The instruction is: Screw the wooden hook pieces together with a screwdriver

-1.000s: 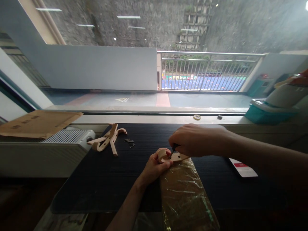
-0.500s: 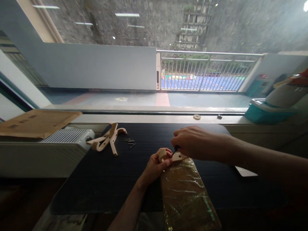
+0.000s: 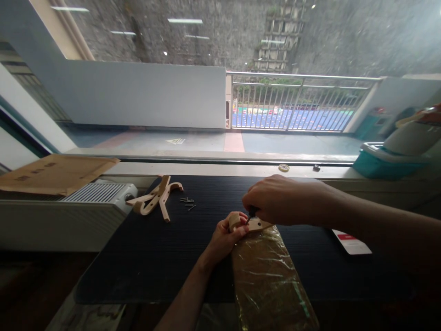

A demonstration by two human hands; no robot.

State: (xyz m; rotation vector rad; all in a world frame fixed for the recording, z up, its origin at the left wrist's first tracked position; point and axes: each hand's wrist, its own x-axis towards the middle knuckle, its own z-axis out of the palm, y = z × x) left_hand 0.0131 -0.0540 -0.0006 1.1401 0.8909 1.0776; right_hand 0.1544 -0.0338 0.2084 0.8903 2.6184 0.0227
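Note:
My left hand (image 3: 225, 236) is closed around the curled end of a pale wooden hook (image 3: 257, 224). The hook lies across the far end of a long brown board (image 3: 267, 280) wrapped in shiny clear film. In my closed right hand (image 3: 272, 200) is a screwdriver (image 3: 252, 212) with a dark handle, its shaft slanting down to the hook beside my left fingertips. Whether a screw sits under the tip I cannot make out. To the left, several similar wooden hooks (image 3: 161, 197) are piled on the dark table (image 3: 155, 257), with several loose screws (image 3: 188, 202) beside them.
A white card with a red band (image 3: 352, 241) lies under my right forearm. A tape roll (image 3: 284, 168) and a small dark object (image 3: 316, 168) sit on the windowsill. At left, a brown envelope (image 3: 58, 172) rests on a radiator (image 3: 99, 195); a teal bin (image 3: 382, 161) stands at right.
My right hand has turned slightly on the screwdriver, with its wrist a little higher. More of the card shows beneath the forearm. The whole view has shifted slightly.

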